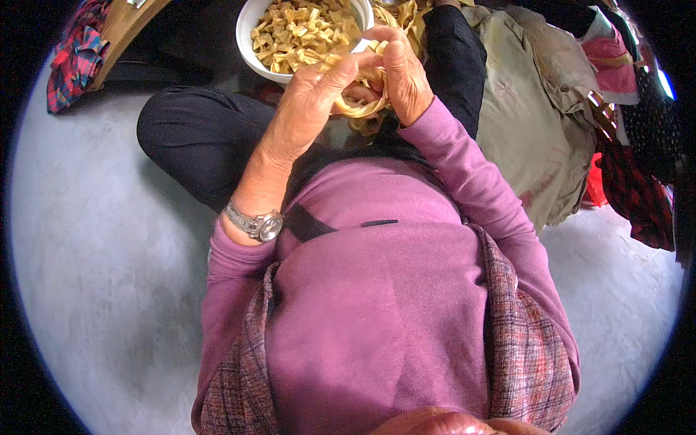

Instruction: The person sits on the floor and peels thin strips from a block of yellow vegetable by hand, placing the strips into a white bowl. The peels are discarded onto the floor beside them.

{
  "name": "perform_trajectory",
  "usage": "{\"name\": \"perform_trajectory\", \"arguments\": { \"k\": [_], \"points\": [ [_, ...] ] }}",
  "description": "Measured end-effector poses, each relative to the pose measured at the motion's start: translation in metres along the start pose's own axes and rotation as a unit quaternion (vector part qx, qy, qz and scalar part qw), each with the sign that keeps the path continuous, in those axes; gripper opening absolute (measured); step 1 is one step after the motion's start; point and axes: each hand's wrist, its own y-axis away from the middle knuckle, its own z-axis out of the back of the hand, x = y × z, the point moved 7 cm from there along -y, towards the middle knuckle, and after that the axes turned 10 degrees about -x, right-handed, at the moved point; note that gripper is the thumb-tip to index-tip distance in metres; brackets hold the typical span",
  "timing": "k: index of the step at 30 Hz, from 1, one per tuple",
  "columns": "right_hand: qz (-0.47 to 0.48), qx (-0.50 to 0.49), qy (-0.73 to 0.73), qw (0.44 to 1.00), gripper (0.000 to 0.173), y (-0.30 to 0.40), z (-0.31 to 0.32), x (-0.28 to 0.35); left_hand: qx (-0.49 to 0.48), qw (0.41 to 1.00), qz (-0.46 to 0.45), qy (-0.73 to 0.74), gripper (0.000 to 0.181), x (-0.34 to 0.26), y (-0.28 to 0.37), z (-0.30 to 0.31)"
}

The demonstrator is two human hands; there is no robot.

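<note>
My left hand (307, 106), with a metal wristwatch (266, 225) on the wrist, and my right hand (405, 79) meet above my lap. Between them is a loop of pale yellow dried plant strips (356, 109), which both hands grip. Some fingers are hidden behind the strips. Just beyond my left hand stands a white plastic bucket (247, 51), filled near the rim with short yellow cut or folded pieces (304, 27). More long yellow strips (408, 16) lie past my right hand, partly cut off by the picture's top edge.
I sit with my legs in dark trousers (190, 130) spread around the work. On the right lies a large beige cloth or sack (522, 119), with hanging garments (636, 130) beyond it. A wooden piece (119, 32) and plaid cloth (76, 70) are at upper left. The floor (98, 261) is grey.
</note>
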Motion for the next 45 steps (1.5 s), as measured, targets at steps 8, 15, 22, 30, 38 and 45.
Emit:
{"name": "perform_trajectory", "arguments": {
  "k": [8,15,22,30,38,45],
  "points": [
    [-0.029,0.032,-0.077,0.996,0.062,0.013,0.013,0.0,0.16,0.942,0.131,0.265,0.055,0.022,0.0,-0.007],
    [0.054,-0.035,0.06,0.996,0.049,0.026,0.056,0.018,0.098,0.93,0.121,0.333,0.052,0.019,-0.001,0.004],
    [-0.133,0.086,0.073,0.985,0.03,0.032,0.064,-0.013,0.054,0.943,0.086,0.316,0.053,0.002,-0.009,0.014],
    [-0.21,0.19,-0.041,0.958,0.037,0.023,0.006,-0.013,-0.131,0.987,0.048,-0.074,0.034,0.017,-0.019,0.03],
    [-0.069,0.202,0.061,0.975,0.029,-0.001,0.004,0.019,-0.116,0.986,0.083,0.084,0.016,0.011,-0.031,0.042],
    [0.024,0.183,0.121,0.975,0.036,-0.04,0.017,0.059,-0.184,0.972,0.028,0.142,0.006,-0.036,-0.051,0.062]
  ]
}}
